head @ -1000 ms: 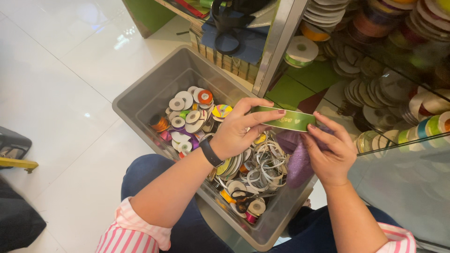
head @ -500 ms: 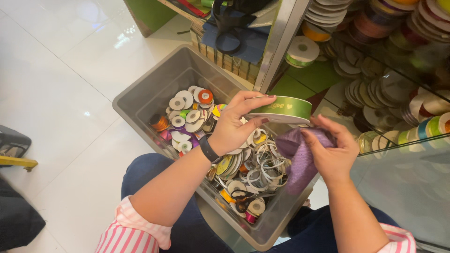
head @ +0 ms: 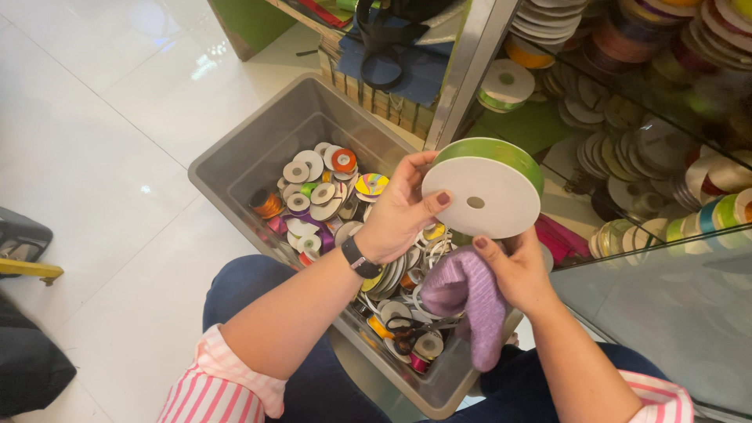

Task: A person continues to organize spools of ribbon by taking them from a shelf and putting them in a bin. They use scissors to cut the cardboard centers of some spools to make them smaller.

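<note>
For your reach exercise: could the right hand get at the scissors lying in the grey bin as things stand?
Probably yes, but not freely: the right hand hangs just above the scissors in the grey bin, yet it holds a purple cloth and touches the green ribbon spool.

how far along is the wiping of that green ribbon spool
Partway, it seems. Done: the green ribbon spool is out of the grey bin and turned with its white face up. In hand: the left hand grips it, and the right hand holds a purple cloth just beneath it. Left: many spools in the bin, and whether this one is clean cannot be told.
</note>
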